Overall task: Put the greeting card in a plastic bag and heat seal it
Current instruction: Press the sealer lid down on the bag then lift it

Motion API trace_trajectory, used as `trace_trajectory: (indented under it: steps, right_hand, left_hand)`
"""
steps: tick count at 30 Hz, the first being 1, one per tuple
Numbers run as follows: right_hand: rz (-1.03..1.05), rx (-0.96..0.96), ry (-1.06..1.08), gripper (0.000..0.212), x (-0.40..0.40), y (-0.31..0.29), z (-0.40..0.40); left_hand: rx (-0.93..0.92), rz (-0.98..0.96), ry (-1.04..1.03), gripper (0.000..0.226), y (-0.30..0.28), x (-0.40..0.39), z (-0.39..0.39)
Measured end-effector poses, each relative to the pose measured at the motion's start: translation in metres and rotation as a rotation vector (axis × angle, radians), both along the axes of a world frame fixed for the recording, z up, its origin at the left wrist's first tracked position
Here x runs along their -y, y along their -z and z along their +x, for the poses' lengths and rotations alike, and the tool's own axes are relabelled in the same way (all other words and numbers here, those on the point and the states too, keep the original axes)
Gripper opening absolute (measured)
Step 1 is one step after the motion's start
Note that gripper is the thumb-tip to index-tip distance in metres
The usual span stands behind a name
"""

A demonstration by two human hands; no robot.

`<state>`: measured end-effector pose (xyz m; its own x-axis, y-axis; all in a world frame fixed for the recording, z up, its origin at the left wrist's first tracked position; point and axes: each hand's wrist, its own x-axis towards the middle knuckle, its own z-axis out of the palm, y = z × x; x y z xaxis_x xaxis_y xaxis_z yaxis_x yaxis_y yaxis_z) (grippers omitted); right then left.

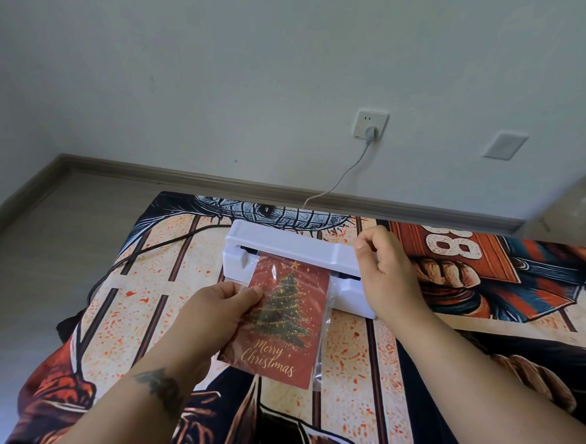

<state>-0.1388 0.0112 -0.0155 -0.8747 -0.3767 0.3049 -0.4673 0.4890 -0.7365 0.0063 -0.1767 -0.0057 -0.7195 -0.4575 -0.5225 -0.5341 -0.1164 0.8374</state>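
A red greeting card [283,327] with a Christmas tree and "Merry Christmas" sits inside a clear plastic bag [325,313]. My left hand [218,306] pinches the bag's left edge and holds it tilted above the cloth. The bag's top end lies in the slot of a white heat sealer [283,245]. My right hand [384,272] grips the right end of the sealer's lid bar, which stands slightly raised.
A printed cloth [150,281] covers the low surface. The sealer's grey cord [342,180] runs up to a wall socket [370,125]. A black cable [128,263] crosses the cloth at left. A cardboard box [573,211] stands at the far right, bare floor at left.
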Motion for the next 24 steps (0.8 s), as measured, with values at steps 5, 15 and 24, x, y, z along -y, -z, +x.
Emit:
trace_trajectory:
  steps: [5, 15, 24]
  right_hand:
    - [-0.02, -0.007, 0.024, 0.016, 0.0003, 0.0014, 0.0017]
    - [-0.03, -0.018, 0.053, 0.015, 0.0031, 0.0008, 0.0031]
    - [-0.035, -0.021, 0.062, 0.011, 0.0038, -0.0011, 0.0038]
  left_hand:
    - [0.013, -0.008, 0.017, 0.028, 0.0007, 0.0005, -0.0005]
    - [0.033, -0.103, 0.069, 0.033, 0.0003, -0.0002, -0.0008]
    - [-0.037, -0.141, 0.085, 0.034, 0.0033, -0.0011, -0.0019]
